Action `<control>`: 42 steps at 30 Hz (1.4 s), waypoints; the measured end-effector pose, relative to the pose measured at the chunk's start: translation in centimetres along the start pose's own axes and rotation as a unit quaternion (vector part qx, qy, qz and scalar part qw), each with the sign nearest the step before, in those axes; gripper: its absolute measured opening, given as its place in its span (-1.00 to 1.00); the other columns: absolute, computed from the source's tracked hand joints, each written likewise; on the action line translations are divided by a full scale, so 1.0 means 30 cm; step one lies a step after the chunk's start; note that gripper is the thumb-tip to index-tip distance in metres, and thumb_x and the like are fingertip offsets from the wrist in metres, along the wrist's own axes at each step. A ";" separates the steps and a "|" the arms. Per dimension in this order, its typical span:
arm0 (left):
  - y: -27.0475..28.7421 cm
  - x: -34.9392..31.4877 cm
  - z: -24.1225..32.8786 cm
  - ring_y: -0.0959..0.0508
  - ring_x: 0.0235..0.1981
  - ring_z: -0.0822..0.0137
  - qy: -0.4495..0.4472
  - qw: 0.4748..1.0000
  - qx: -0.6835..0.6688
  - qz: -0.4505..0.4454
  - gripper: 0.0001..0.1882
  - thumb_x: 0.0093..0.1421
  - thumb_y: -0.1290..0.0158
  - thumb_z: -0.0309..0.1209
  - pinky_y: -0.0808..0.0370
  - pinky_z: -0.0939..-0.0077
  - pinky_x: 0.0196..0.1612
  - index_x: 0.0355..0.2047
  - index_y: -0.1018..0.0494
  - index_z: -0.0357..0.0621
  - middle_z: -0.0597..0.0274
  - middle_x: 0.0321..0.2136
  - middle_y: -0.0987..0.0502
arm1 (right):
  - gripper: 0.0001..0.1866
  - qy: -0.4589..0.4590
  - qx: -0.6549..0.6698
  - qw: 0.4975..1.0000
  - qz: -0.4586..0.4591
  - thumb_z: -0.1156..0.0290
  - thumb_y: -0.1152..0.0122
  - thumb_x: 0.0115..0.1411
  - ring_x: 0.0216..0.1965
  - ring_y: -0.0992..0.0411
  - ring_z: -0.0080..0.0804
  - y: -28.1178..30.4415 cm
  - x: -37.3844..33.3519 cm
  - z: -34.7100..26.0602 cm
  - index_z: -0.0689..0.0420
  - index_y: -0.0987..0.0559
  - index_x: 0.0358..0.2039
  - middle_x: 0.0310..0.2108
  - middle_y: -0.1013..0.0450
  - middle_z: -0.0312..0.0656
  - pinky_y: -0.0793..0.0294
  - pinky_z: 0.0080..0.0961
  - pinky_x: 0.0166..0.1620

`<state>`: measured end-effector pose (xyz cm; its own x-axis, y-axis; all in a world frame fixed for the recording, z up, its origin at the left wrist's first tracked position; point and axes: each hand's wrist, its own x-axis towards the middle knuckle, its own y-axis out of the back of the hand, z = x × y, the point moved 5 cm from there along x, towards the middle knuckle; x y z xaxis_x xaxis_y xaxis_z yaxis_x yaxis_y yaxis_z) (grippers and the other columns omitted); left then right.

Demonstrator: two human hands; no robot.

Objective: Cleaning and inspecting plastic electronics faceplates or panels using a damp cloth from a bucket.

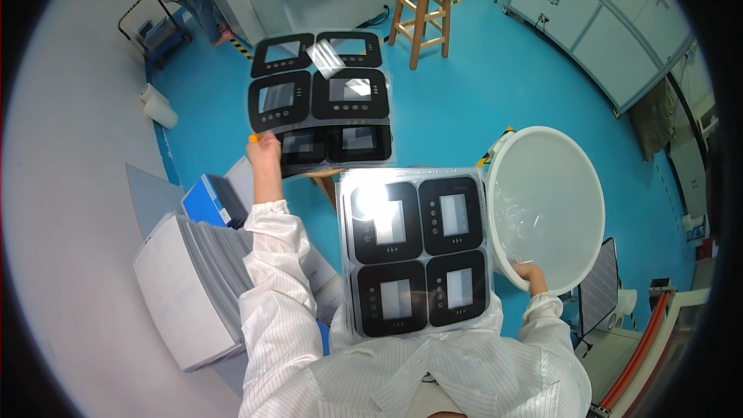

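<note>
black-panelled clear plastic sheet [319,85] extends ahead of left hand [265,149], pinched near-left; right hand [529,274], grip unclear, at round white tub [546,186].

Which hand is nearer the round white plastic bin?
Right. The right hand is at the rim of the bin; the left hand, far left of it, is at a clear, black-panelled sheet.

There are four black panels [456,217] on the near sheet [387,176], one white tub [569,174] and one trolley [164,37].
</note>
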<state>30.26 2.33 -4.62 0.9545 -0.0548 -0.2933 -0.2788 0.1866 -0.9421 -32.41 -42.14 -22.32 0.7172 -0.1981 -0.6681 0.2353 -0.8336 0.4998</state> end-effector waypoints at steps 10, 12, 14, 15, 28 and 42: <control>0.027 -0.078 -0.117 -0.52 -0.31 0.16 -0.039 0.997 0.006 0.071 -0.70 0.20 0.43 -0.49 -0.52 0.31 -0.19 -0.33 -0.30 -0.43 -0.05 -0.36 -0.48 | -0.77 -0.098 0.491 0.677 0.540 0.47 0.05 0.08 -0.48 -0.31 -0.63 0.291 -0.256 0.350 0.15 -0.45 -0.22 -0.41 -0.39 -0.26 -0.32 -0.67 -0.47; 0.040 -0.081 -0.119 -0.51 -0.28 0.15 -0.035 0.997 0.005 0.069 -0.69 0.21 0.44 -0.48 -0.51 0.29 -0.17 -0.32 -0.30 -0.43 -0.05 -0.34 -0.47 | -0.76 -0.076 0.557 0.525 0.639 0.55 0.08 0.09 -0.50 -0.34 -0.62 0.336 -0.330 0.374 0.18 -0.45 -0.21 -0.46 -0.40 -0.26 -0.30 -0.78 -0.49; 0.057 -0.114 -0.094 -0.49 -0.23 0.16 -0.065 0.991 0.047 0.105 -0.67 0.22 0.46 -0.47 -0.48 0.28 -0.12 -0.31 -0.31 -0.40 -0.06 -0.28 -0.45 | -0.76 -0.073 0.529 0.532 0.657 0.55 0.10 0.10 -0.48 -0.35 -0.61 0.378 -0.348 0.332 0.19 -0.45 -0.21 -0.43 -0.41 -0.25 -0.32 -0.77 -0.47; 0.057 -0.130 -0.076 -0.45 -0.17 0.14 -0.085 0.988 0.079 0.102 -0.70 0.22 0.43 -0.44 -0.42 0.26 -0.05 -0.29 -0.28 -0.36 -0.05 -0.23 -0.41 | -0.75 -0.065 0.501 0.540 0.673 0.54 0.12 0.12 -0.45 -0.37 -0.60 0.401 -0.353 0.288 0.21 -0.46 -0.20 -0.40 -0.42 -0.23 -0.33 -0.76 -0.44; -0.012 -0.314 0.075 -0.45 -0.41 0.40 -0.330 0.662 0.672 0.034 -0.85 0.07 0.06 -0.55 -0.40 0.54 -0.37 -0.34 -0.43 -0.30 0.23 -0.50 -0.47 | -0.72 0.064 0.350 0.677 0.644 0.57 0.21 0.17 -0.33 -0.40 -0.55 0.527 -0.237 -0.160 0.22 -0.46 -0.16 -0.28 -0.42 -0.20 -0.39 -0.69 -0.25; 0.016 -0.352 0.044 -0.08 0.01 0.03 -0.399 0.396 0.822 0.091 -0.52 -0.07 -0.12 -0.45 -0.05 0.12 0.01 -0.10 -0.25 -0.10 0.01 -0.08 -0.13 | -0.76 0.309 0.193 0.781 0.507 0.64 0.12 0.10 -0.18 -0.36 -0.42 0.464 -0.192 -1.079 0.23 -0.47 -0.23 -0.23 -0.40 -0.18 -0.31 -0.57 -0.08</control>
<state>20.18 4.29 -1.77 0.8474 0.3114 0.4300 -0.5302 0.5377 0.6556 -12.03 -35.91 6.33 0.6138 -0.6702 0.4173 -0.7894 -0.5258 0.3168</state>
